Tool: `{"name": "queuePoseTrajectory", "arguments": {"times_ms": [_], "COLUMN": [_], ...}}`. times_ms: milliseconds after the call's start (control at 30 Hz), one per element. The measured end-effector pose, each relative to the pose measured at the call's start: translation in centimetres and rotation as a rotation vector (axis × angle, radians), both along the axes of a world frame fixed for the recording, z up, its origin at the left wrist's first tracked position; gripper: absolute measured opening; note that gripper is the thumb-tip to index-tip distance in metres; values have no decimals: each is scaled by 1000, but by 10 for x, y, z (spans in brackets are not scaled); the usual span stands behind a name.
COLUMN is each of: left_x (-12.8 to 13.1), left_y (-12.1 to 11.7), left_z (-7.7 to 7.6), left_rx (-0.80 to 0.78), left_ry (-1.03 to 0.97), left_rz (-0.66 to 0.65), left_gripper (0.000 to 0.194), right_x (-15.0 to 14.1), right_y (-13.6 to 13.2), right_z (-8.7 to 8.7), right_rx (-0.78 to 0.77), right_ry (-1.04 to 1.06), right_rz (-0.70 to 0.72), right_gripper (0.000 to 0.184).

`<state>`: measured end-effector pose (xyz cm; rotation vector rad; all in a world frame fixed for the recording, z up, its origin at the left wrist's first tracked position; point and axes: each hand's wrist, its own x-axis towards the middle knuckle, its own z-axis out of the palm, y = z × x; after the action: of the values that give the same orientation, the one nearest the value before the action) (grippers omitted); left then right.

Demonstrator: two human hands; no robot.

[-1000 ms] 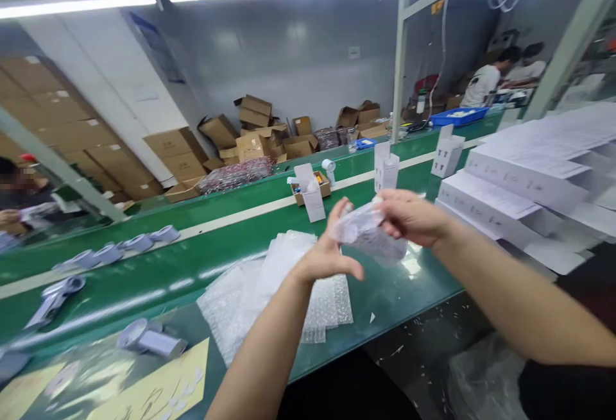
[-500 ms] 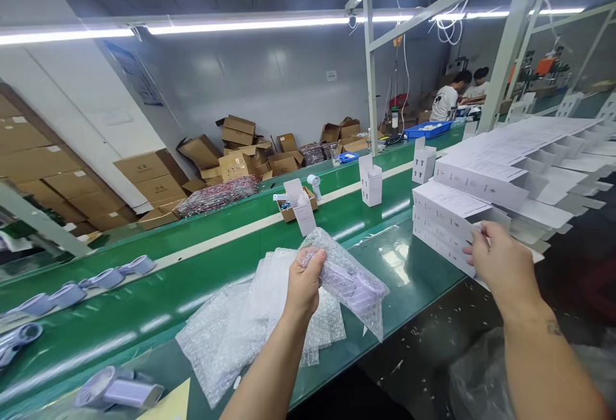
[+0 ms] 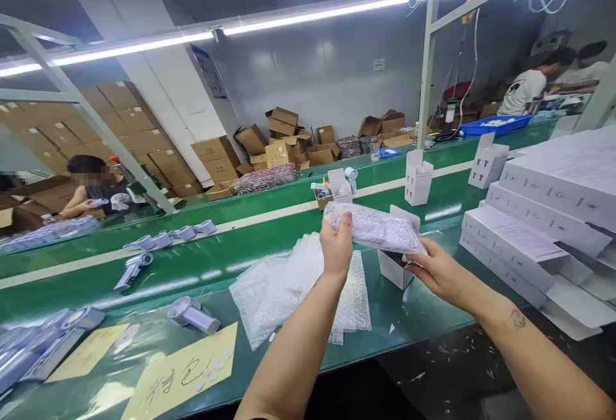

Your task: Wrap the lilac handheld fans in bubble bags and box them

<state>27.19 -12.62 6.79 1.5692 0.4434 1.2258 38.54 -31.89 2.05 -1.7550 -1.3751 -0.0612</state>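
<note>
- A bubble-wrapped thing point(image 3: 378, 227) is held up, above and to the right of the bag pile point(image 3: 269, 288).
- Its left end is clamped in the left hand point(image 3: 337, 247).
- Its right end is touched by the right hand point(image 3: 433, 269); whether the white box point(image 3: 395, 272), right of the bag pile, is gripped too cannot be told.
- Yellow paper point(image 3: 168, 378) is seen left of the bag pile.

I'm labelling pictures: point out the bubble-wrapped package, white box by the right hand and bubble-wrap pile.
Bubble-wrapped package point(image 3: 378, 228): head view, wrapped side.
White box point(image 3: 393, 271): head view, outer wall.
Bubble-wrap pile point(image 3: 283, 285): head view, top layer.
</note>
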Motion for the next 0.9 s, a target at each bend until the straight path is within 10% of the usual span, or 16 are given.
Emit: {"name": "queuePoseTrajectory", "arguments": {"times_ms": [133, 267, 400, 567, 733, 900], "left_x": [8, 39, 64, 48, -18, -130], "left_y": [-8, -42, -57, -41, -31, 31], "left_z": [3, 25, 34, 3, -15, -44], "left_rx": [751, 1144, 1161, 1307, 1264, 758], "left_ry": [285, 654, 907, 876, 601, 414], "left_rz": [336, 273, -59, -286, -107, 192], "left_gripper": [26, 19, 32, 43, 47, 24], "right_x": [16, 32, 43, 42, 30, 31], "right_y": [13, 23, 18, 9, 17, 73], "right_z": [-17, -28, -37, -49, -32, 28], "right_rx": [67, 128, 136, 145, 117, 103], "right_ry": [-293, -273, -146, 85, 105, 308], "right_rz": [-115, -135, -103, -70, -115, -12], "right_gripper": [25, 30, 38, 56, 58, 60]}}
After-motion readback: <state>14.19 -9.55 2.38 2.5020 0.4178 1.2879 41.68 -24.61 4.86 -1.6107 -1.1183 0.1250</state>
